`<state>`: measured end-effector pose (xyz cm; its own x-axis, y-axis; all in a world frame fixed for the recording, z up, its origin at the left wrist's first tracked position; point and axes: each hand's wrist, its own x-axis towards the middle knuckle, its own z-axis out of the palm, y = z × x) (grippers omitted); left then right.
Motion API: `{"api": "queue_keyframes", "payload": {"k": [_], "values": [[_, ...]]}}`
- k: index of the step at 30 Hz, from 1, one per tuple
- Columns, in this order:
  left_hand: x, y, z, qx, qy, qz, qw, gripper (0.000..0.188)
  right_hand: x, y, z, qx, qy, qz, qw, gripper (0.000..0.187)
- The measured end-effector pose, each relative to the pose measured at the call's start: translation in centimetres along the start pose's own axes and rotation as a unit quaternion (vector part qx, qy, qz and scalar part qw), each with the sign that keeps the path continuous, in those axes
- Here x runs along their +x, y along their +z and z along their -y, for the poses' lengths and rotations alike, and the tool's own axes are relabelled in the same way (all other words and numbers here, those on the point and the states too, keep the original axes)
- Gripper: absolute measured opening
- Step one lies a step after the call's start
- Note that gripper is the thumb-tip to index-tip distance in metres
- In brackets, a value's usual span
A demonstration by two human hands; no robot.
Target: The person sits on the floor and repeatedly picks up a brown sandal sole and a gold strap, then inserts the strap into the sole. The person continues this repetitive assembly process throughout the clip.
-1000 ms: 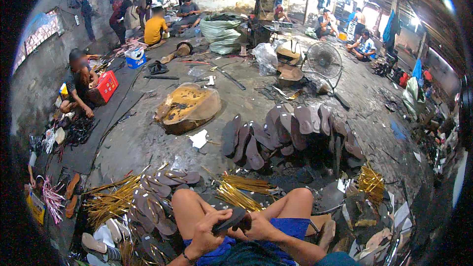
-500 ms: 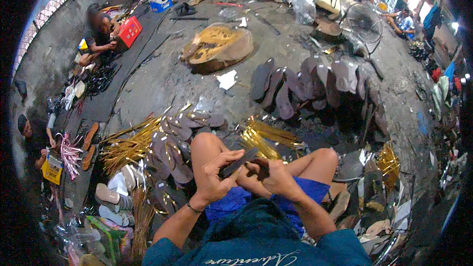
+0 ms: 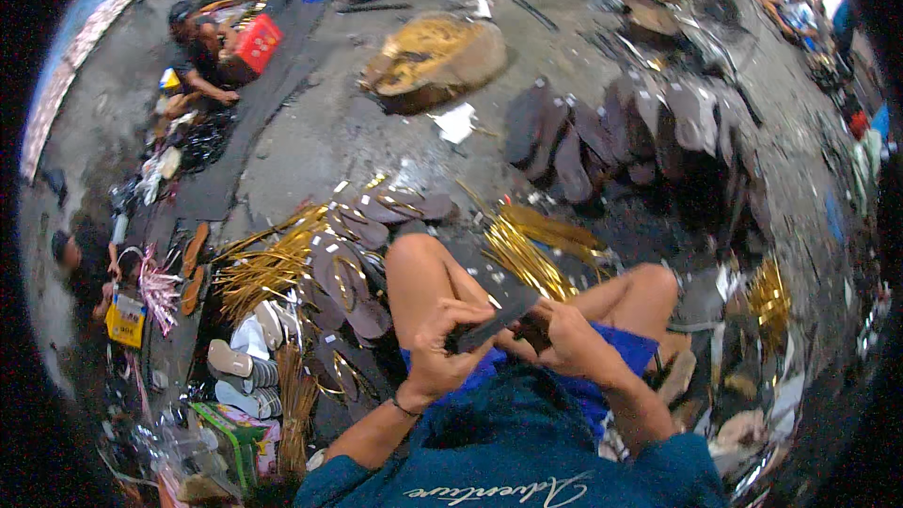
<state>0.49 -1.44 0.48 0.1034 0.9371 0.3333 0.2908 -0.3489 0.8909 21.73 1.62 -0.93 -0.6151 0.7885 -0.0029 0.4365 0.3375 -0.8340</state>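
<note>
In front of my lap, my left hand (image 3: 444, 354) grips a dark, flat shoe sole (image 3: 500, 312), its fingers wrapped over one end. At the sole's other end my right hand (image 3: 566, 337) is closed, its fingertips partly hidden behind the sole. Whether the right fingers also pinch a strap cannot be made out. Just beyond my knees lies a bundle of shiny gold strips (image 3: 531, 259). By my left knee are brown sandals (image 3: 346, 284), some with gold straps, and beside them spreads a larger heap of gold strips (image 3: 268, 259).
Rows of brown soles (image 3: 602, 132) lie ahead to the right. A tree-stump block (image 3: 461, 61) stands farther ahead. Pale slippers (image 3: 246, 372) and brown thin strips (image 3: 296, 404) lie at my left. A co-worker (image 3: 202, 52) sits near a red crate (image 3: 256, 44).
My view has shifted, so the scene sits farther right. The sole is turned to show more of its flat face, both hands still at it. The co-worker's hand has moved away from the red crate.
</note>
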Motion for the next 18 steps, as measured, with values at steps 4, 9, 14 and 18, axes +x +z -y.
{"api": "queue_keyframes", "payload": {"k": [4,9,14,18], "values": [[1.7,0.4,0.7,0.018,-0.035,-0.022,0.999,0.027,2.5,-0.4,-0.2,-0.018,0.034,-0.017,0.999,0.044],[-0.3,0.9,5.8,0.187,-0.133,-0.029,0.973,0.043,5.2,0.5,-0.4,-0.075,0.027,-0.266,0.961,0.028],[-5.3,2.9,11.9,0.129,-0.076,-0.045,0.988,0.055,6.7,0.6,-0.7,-0.253,-0.076,-0.364,0.893,0.017],[-1.8,2.3,7.3,0.219,-0.125,-0.018,0.968,0.058,7.5,-0.2,-0.5,-0.330,0.002,-0.366,0.870,0.011]]}}
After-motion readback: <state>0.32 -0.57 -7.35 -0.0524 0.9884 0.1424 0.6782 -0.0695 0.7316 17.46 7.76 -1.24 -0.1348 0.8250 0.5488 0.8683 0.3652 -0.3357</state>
